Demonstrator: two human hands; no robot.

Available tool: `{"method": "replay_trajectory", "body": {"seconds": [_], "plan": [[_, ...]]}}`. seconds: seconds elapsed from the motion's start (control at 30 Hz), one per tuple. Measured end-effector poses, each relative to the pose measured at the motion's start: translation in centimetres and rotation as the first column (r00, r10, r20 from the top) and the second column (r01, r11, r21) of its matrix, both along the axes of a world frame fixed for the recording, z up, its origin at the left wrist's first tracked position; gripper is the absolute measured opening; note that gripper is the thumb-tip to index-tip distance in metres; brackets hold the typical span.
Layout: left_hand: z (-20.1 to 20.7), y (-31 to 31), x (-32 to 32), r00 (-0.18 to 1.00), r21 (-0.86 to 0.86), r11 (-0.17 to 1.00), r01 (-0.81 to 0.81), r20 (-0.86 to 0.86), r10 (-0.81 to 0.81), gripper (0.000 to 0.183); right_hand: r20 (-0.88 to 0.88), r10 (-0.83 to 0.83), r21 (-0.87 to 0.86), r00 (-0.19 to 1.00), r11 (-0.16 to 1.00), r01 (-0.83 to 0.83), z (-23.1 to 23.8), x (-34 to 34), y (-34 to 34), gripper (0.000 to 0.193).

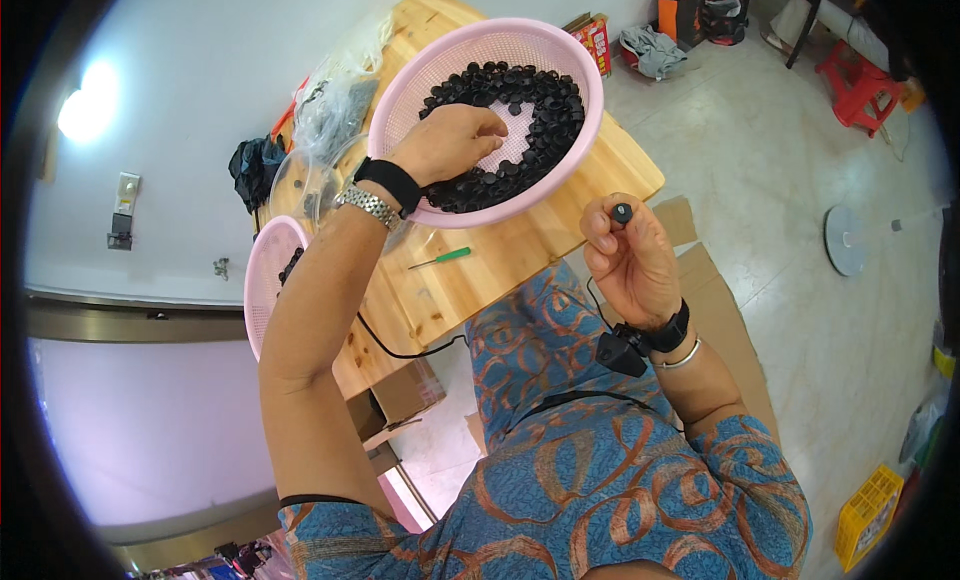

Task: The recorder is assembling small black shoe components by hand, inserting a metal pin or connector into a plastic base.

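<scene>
Caps [540, 110] lay heaped in pink basket [590, 130] far-left, my left hand [448, 145] among them w/ fingers curled, right hand [630, 265] near, fingertips pinched on one black cap [622, 214].

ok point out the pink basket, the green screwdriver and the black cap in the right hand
pink basket [590, 65], head view, on its bare far rim
green screwdriver [452, 253], head view, on its green handle
black cap [622, 213], head view, on the cap's top, pinched by the right hand [630, 265]

red-orange carton [597, 38] beyond the table [520, 260] (clear bags [335, 105] left).
</scene>
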State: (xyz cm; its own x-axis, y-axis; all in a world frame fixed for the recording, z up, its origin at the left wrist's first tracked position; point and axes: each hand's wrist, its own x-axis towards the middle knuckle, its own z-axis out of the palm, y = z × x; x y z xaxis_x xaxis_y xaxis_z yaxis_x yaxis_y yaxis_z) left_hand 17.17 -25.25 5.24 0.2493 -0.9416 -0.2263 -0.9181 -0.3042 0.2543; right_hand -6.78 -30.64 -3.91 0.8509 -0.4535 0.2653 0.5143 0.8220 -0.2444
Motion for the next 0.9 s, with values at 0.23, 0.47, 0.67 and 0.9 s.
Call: {"method": "replay_trajectory", "body": {"seconds": [0.23, 0.47, 0.67, 0.9], "plan": [[4.2, 1.4, -7.9, 0.807, -0.282, 0.938, -0.199, -0.591, -0.006, 0.024, 0.002, -0.070, -0.078, 0.998, 0.994, 0.070, -0.1, -0.2, -0.4, 0.030], [3.6, 3.0, -12.1, 0.804, -0.459, 0.884, -0.091, -0.558, -0.206, 0.028, -0.060, -0.088, -0.081, 0.994, 0.993, 0.083, 0.3, 0.0, 0.3, 0.031], [2.7, 3.4, -11.9, 0.745, -0.421, 0.901, -0.103, -0.632, -0.210, 0.024, -0.058, -0.033, -0.163, 0.998, 0.986, 0.023, 0.7, 0.2, 0.7, 0.036], [2.8, 4.1, -11.8, 0.778, -0.445, 0.891, -0.090, -0.590, -0.216, 0.022, -0.071, -0.018, -0.111, 0.997, 0.994, 0.010, 0.9, 0.1, 1.2, 0.029]]}}
